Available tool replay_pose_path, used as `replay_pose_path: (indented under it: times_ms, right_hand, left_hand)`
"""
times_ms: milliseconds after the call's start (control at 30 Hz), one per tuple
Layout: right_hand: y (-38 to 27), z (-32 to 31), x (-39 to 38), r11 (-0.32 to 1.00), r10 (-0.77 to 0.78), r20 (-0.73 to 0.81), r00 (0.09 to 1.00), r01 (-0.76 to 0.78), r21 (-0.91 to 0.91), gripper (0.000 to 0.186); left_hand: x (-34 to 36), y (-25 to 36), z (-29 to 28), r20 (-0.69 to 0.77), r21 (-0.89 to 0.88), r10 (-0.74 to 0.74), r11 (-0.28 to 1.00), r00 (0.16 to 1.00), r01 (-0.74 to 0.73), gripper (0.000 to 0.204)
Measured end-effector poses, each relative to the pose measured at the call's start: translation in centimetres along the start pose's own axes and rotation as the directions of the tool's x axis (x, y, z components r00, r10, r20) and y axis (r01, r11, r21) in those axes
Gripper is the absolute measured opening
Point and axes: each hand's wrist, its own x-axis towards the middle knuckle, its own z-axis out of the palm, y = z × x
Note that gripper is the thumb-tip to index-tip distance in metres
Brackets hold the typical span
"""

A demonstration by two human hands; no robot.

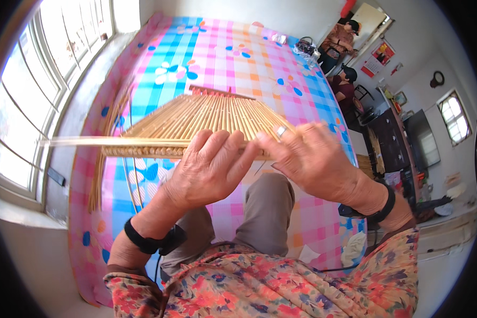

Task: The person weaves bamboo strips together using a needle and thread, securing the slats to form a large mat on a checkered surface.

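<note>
A fan-shaped panel of straw-coloured stalks (206, 114) is held up in front of me, over my knees. Its near edge is a thick plaited band (143, 152); the narrower far end has a brown strip with red binding (222, 93). Long pale stalks (77, 141) lie along the near edge and stick out to the left, blurred at the tip. My left hand (209, 164) is closed over the middle of this edge. At its right end my right hand (318, 159), ringed and slightly blurred, has its fingers bent onto the edge. What lies under its fingertips is hidden.
A plaid, flower-patterned sheet (217, 58) covers the broad surface under me. Loose stalks (111, 127) lie at the left, beside the barred window (24, 100). A dark bag (304, 46) sits far right, near two people (340, 45). White cloth (353, 249) lies near right.
</note>
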Motion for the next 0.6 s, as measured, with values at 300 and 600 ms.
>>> replay_pose_path:
  times_ms: [300,600]
  right_hand:
    - [-0.9,5.8,-1.7,0.060,0.841,0.139,0.523,-0.345,0.937,0.018]
    - [1.2,10.0,3.4,0.029,0.863,-0.059,0.502,0.068,0.997,0.024]
  left_hand:
    - [5.5,-2.9,1.2,0.082,0.063,-0.184,0.982,0.979,0.179,0.050]
    - [6.9,-4.4,1.7,0.147,0.129,-0.131,0.985,0.980,0.112,0.049]
